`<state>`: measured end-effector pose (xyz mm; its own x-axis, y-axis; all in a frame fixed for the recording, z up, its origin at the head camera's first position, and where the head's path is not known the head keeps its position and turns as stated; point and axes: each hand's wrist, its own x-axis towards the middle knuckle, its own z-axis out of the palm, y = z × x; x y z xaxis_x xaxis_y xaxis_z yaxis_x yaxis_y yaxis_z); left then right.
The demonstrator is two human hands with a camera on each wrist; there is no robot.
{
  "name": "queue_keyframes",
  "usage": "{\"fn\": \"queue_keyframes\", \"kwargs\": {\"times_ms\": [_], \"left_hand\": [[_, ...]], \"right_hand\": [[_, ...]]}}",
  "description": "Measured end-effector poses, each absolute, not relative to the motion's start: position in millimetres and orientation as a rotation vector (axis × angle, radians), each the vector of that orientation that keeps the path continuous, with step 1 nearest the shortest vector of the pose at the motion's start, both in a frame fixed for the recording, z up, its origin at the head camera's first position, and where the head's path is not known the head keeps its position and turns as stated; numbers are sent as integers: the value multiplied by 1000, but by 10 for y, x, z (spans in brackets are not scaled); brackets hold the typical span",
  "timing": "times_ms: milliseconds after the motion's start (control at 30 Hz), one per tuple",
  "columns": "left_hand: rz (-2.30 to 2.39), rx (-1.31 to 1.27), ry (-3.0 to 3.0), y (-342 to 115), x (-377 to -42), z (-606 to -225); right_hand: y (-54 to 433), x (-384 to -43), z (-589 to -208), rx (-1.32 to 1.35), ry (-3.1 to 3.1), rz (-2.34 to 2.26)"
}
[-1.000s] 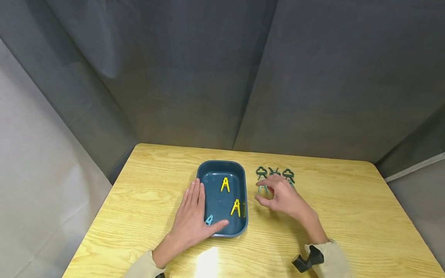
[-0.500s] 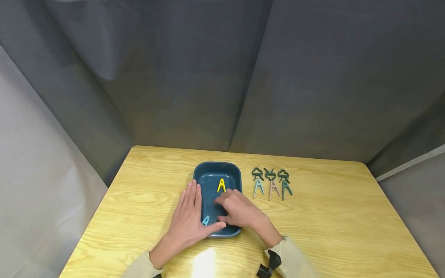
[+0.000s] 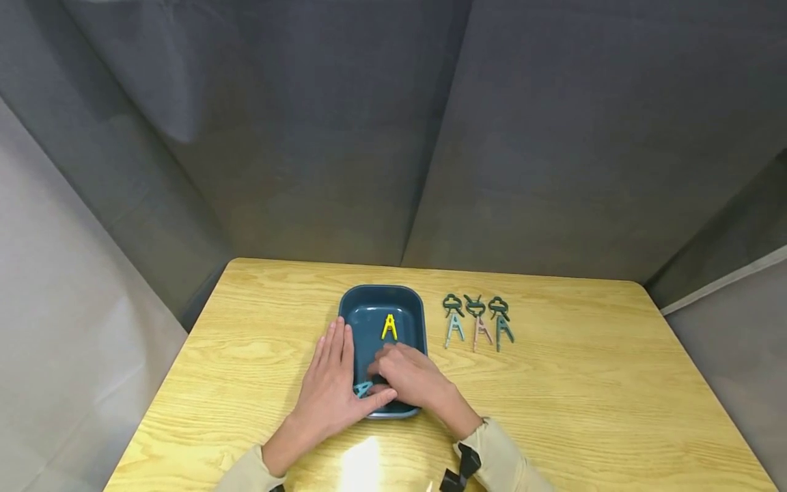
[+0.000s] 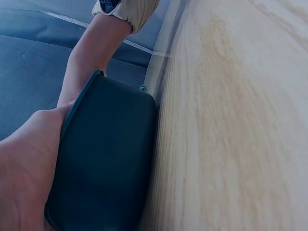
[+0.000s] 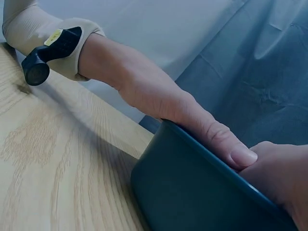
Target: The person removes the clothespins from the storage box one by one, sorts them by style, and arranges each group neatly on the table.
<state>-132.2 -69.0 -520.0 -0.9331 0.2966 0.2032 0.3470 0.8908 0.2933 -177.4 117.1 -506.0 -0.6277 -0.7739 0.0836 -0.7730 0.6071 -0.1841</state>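
My left hand [image 3: 328, 389] lies along the left side of a dark blue plastic bin [image 3: 423, 328], fingers straight, its thumb reaching over the front rim. Inside the bin, my right hand [image 3: 408, 379] bends its fingers down beside a light blue clothespin [image 3: 361, 389] in the front left corner. Thumb and fingertips are right at that clothespin; I cannot tell whether they pinch it. A yellow clothespin [image 3: 389, 327] lies further back on the bin floor. The right hand covers the area where another yellow one lay. Both wrist views show mainly the bin's outer wall [image 4: 106, 149].
Right of the bin, three dark green cloud-shaped clips [image 3: 475, 307] stand in a row. Below them sit a light blue clothespin [image 3: 454, 330], a pink clothespin [image 3: 482, 333] and a dark green clothespin [image 3: 503, 332]. Grey curtains [image 3: 320, 137] surround the wooden table [image 3: 584, 383].
My right hand has gone from the row of clips left into the bin, then toward its front left corner. The light blue clothespin there has turned slightly. The left hand stays at the bin.
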Motion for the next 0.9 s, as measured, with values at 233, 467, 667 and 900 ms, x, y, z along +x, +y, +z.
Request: {"fn": "queue_keyframes", "kwargs": {"times_ms": [233,467,667,900], "left_hand": [[-476,-503,-2894,-679,-1320,-5192],[-469,-508,-2882,-681,-1310,-5193],[-457,-524,-2865,-693,-1321,-5189],[-453,-513,-2878,-697,-1341,-5201]], "right_hand": [[1172,-1761,-5086,-1279,2964,-180],[1163,-1714,-5109,-1191,3075,-43],[1149,-1703,-5126,-1111,3132,-14],[1138,-1717,-5118,-1113,3098,19]]}}
